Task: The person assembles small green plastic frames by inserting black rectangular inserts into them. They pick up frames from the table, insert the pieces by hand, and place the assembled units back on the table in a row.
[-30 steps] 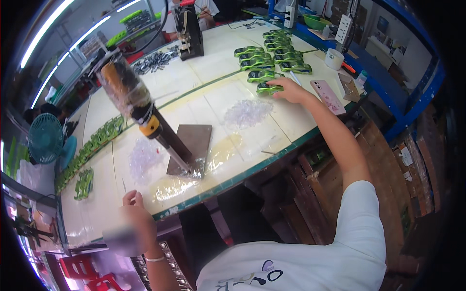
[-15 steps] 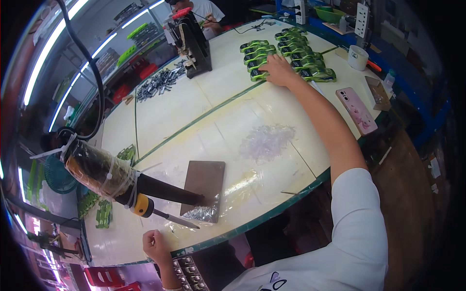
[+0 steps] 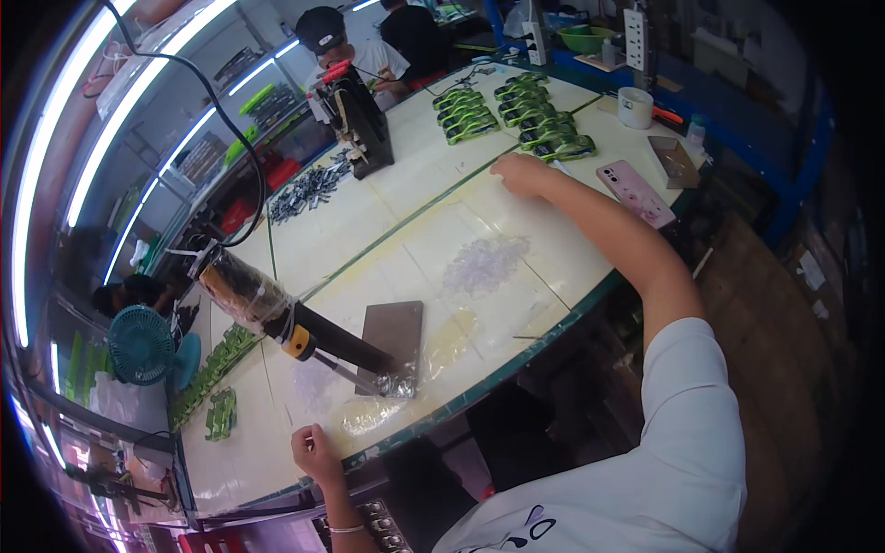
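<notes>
Parts (image 3: 472,126) ranked in rows at far right; right grip (image 3: 522,175) nearest

Two groups of green parts are set side by side at the far right of the surface (image 3: 415,212). Close ranking is presumably used so that many are held in little space, clear of the middle. The right grip is positioned on the near side of these groups, with the fingers bent down toward the surface. Whether anything is enclosed cannot be told, since the palm is hidden.

The left grip (image 3: 316,453) is placed at the near edge, with the fingers loosely folded. No item is seen to protrude; whether something small is enclosed cannot be told. The forearm is probably left low there for support.

The tool (image 3: 297,343) is tilted, with its shaft directed at the near end of the plate (image 3: 396,324). The cable (image 3: 261,175) appears to be joined to its upper end, probably so that its weight is partly borne from above.

One pile (image 3: 486,264) of clear bits is located to the right of the plate, likely for short reach. More green parts are lined up at far left. The phone (image 3: 636,194) is laid near the right edge, apparently out of the way.
</notes>
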### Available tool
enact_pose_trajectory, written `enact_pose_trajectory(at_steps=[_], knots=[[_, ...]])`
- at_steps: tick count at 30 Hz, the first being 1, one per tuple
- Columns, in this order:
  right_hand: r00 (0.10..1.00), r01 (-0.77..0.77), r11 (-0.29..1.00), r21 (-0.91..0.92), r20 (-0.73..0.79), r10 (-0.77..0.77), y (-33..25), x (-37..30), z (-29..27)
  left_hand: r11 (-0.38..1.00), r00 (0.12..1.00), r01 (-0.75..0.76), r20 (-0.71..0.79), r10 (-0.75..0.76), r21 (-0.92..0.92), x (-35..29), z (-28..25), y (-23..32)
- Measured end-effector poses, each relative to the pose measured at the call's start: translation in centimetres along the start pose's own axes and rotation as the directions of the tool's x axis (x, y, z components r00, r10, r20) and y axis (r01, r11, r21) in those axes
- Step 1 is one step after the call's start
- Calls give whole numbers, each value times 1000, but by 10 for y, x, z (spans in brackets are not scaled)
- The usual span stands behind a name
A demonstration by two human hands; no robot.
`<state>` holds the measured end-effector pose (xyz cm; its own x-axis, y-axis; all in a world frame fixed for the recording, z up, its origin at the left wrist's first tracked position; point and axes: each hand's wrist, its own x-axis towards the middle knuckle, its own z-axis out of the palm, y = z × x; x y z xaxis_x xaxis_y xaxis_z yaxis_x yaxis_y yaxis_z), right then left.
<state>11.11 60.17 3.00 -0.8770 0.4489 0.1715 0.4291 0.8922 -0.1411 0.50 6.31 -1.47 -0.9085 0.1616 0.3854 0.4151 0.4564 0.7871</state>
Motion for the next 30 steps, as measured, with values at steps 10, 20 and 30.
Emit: enact_pose_trajectory(at_steps=[10, 20, 30], knots=[[887, -29, 976, 217, -444, 125, -21, -199, 22, 947, 956, -279, -53, 290, 160, -3, 3, -2], [702, -183, 980, 76, -688, 184, -11, -215, 77, 929, 934, -332, -81, 348, 163, -4, 4, -6], [682, -128, 988, 81, -717, 147, -9, -218, 78, 793, 895, -356, -64, 442, 494, 100, -62, -45]])
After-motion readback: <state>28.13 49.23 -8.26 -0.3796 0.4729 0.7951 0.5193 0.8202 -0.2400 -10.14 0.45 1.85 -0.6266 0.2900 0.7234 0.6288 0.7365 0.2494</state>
